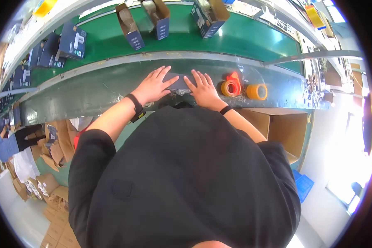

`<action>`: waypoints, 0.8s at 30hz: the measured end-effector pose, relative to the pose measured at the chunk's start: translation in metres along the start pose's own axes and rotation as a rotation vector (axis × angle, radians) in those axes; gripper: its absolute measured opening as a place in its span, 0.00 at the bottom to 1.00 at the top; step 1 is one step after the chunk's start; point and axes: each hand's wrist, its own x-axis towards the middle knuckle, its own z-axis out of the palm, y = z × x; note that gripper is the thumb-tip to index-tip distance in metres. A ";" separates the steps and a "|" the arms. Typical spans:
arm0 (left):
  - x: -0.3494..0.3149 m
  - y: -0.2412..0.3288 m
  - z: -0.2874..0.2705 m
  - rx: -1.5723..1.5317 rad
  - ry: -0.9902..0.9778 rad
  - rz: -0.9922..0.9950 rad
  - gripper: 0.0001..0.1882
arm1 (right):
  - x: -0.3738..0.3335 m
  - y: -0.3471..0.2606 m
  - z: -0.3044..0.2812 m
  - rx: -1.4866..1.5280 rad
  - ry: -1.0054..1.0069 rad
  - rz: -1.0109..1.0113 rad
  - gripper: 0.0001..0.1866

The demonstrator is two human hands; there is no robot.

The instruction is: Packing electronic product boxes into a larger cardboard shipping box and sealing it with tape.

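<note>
On the bench edge in front of me lies a dark blue-grey flat-topped thing, probably a carton (178, 82), with shiny clear plastic at its near side. My left hand (153, 86) is at its left side, fingers spread and stretched forward. At its right side my right hand (204, 89) has its fingers apart too, tips at the edge of the thing. Neither hand is wrapped round anything. To the right of my right hand stand a red tape dispenser (234, 84) and a roll of yellow tape (256, 91).
Beyond the bench rail runs a green conveyor belt (105, 41). Open blue cartons with plastic-wrapped contents, including one carton (211, 20), stand on it; more blue boxes (73, 40) are at left. A large brown cardboard box (287, 130) sits below right. A person (8, 144) is far left.
</note>
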 end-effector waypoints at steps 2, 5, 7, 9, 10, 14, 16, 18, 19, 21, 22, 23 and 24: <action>0.011 -0.008 0.000 -0.168 0.085 0.037 0.31 | 0.001 0.008 -0.006 0.156 -0.017 -0.002 0.40; 0.041 -0.008 0.006 -0.531 0.553 -0.143 0.25 | -0.025 0.039 -0.053 0.310 0.053 0.083 0.40; 0.067 -0.006 0.016 -0.828 0.797 -0.323 0.19 | -0.065 0.066 -0.115 0.452 0.211 0.176 0.44; 0.108 0.000 0.021 -0.863 0.872 -0.295 0.17 | -0.137 0.082 -0.164 0.552 0.371 0.583 0.43; 0.129 0.008 0.020 -0.845 0.794 -0.312 0.16 | -0.179 0.090 -0.187 0.415 0.498 0.728 0.40; 0.256 0.013 0.035 -0.614 0.582 -0.201 0.15 | -0.333 0.107 -0.246 0.859 1.053 1.188 0.28; 0.326 -0.002 0.042 -0.342 0.615 -0.139 0.18 | -0.393 0.110 -0.256 0.984 1.147 1.297 0.24; 0.399 -0.015 0.052 -0.195 0.512 -0.163 0.30 | -0.448 0.136 -0.254 0.977 1.191 1.744 0.26; 0.431 -0.037 0.069 -0.168 0.488 -0.104 0.32 | -0.463 0.151 -0.253 0.848 1.038 1.901 0.28; 0.475 -0.031 0.073 -0.163 0.226 -0.240 0.26 | -0.483 0.183 -0.244 0.374 0.540 2.075 0.34; 0.492 -0.021 0.077 -0.112 0.211 -0.271 0.21 | -0.497 0.204 -0.234 0.384 0.369 2.116 0.34; 0.506 -0.025 0.070 -0.016 0.225 -0.281 0.16 | -0.509 0.231 -0.210 0.424 0.207 2.129 0.35; 0.511 -0.026 0.077 0.047 0.202 -0.299 0.13 | -0.547 0.261 -0.162 0.394 0.075 1.968 0.34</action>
